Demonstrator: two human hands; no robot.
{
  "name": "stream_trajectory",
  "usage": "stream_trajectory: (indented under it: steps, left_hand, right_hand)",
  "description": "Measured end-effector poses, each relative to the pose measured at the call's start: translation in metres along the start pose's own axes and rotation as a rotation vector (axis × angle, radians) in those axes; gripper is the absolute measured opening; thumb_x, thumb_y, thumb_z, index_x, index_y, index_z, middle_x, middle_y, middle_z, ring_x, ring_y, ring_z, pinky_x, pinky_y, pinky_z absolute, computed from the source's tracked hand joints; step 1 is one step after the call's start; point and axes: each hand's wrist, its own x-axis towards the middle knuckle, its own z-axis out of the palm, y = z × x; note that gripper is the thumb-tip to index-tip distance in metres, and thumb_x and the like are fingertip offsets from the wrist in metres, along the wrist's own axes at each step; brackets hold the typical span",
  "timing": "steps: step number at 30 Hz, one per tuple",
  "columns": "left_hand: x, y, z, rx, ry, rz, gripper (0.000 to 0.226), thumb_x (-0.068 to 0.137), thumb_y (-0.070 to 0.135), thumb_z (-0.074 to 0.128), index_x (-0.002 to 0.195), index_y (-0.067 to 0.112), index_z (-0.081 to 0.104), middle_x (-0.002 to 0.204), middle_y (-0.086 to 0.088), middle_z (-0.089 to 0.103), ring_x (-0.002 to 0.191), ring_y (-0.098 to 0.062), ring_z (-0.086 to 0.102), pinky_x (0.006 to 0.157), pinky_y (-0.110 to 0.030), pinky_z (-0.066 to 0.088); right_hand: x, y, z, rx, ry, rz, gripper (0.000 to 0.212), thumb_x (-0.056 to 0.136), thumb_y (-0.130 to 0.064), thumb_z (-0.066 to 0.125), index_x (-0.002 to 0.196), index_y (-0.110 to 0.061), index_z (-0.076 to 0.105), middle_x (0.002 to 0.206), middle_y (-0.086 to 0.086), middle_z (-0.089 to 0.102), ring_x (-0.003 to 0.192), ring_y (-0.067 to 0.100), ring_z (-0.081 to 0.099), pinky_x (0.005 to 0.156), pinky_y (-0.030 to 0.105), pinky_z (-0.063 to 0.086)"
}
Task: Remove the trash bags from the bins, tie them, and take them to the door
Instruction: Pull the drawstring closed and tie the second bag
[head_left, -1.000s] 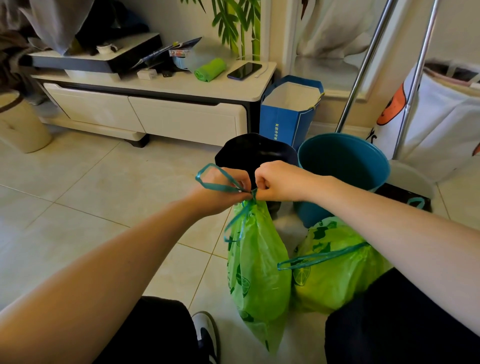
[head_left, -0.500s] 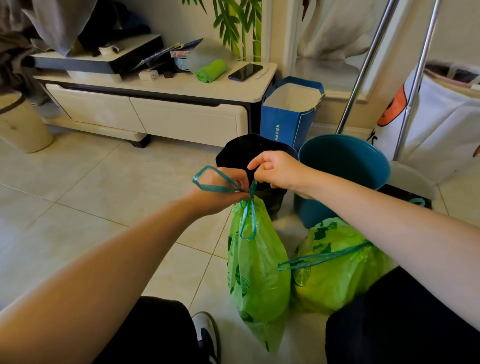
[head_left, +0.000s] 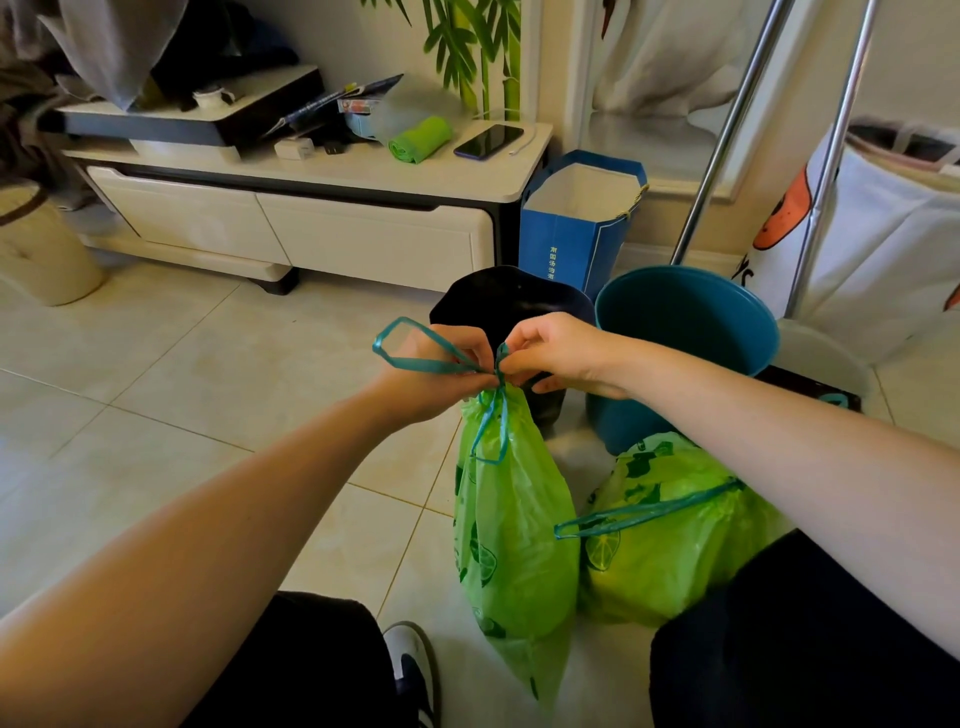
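Centrally, a green trash bag (head_left: 514, 525) is held up by its gathered neck, with its lower end cut off from clear view near the bottom edge of the frame. The left hand (head_left: 441, 374) is closed around a teal drawstring (head_left: 415, 353), one loop of which projects up and to the left of the knuckles. The right hand (head_left: 558, 356) is pinched shut on the same drawstring at the neck, fingertips touching those of the left hand. A second loop hangs down the front of the bag.

A second green trash bag (head_left: 670, 535) is set on the tiled floor (head_left: 171, 395) just beside the first, to its right, with its own drawstring loop lying across it; its right part is hidden by the right forearm and a dark trouser leg (head_left: 810, 639).

Directly behind the hands, a black bin (head_left: 511, 306) and a teal bin (head_left: 685, 332) are placed side by side; the black bin is partly covered by both hands, and the teal bin's base by the second bag. A blue paper bag (head_left: 576, 234) stands behind them against a low cabinet (head_left: 311, 228), on whose top right corner a phone (head_left: 488, 140) lies.

Open floor is available to the left of the held bag, up to the cabinet. To the right, room is limited by two metal poles (head_left: 826, 171) and a white fabric hamper (head_left: 883, 239). A shoe (head_left: 415, 670) is partly visible at the bottom edge.
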Motion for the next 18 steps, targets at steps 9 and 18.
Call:
stream_trajectory:
  steps: [9, 18]
  left_hand:
    - [0.001, 0.003, -0.004, -0.114, -0.029, -0.121, 0.012, 0.075, 0.006, 0.077, 0.078, 0.004, 0.066, 0.080, -0.015, 0.071, 0.073, -0.025, 0.070, 0.063, -0.033, 0.059]
    - [0.000, 0.002, -0.005, -0.070, -0.056, -0.133, 0.013, 0.074, 0.009, 0.079, 0.075, 0.009, 0.066, 0.077, -0.009, 0.070, 0.071, -0.020, 0.069, 0.064, -0.033, 0.059]
  right_hand:
    - [0.002, -0.003, 0.004, -0.319, 0.153, -0.207, 0.014, 0.079, -0.008, 0.068, 0.079, -0.019, 0.059, 0.073, -0.006, 0.060, 0.067, 0.008, 0.056, 0.063, 0.023, 0.046]
    - [0.003, -0.002, -0.022, -0.859, 0.479, -0.336, 0.019, 0.088, -0.013, 0.049, 0.082, -0.009, 0.066, 0.085, 0.007, 0.050, 0.083, 0.023, 0.050, 0.067, 0.033, 0.040]
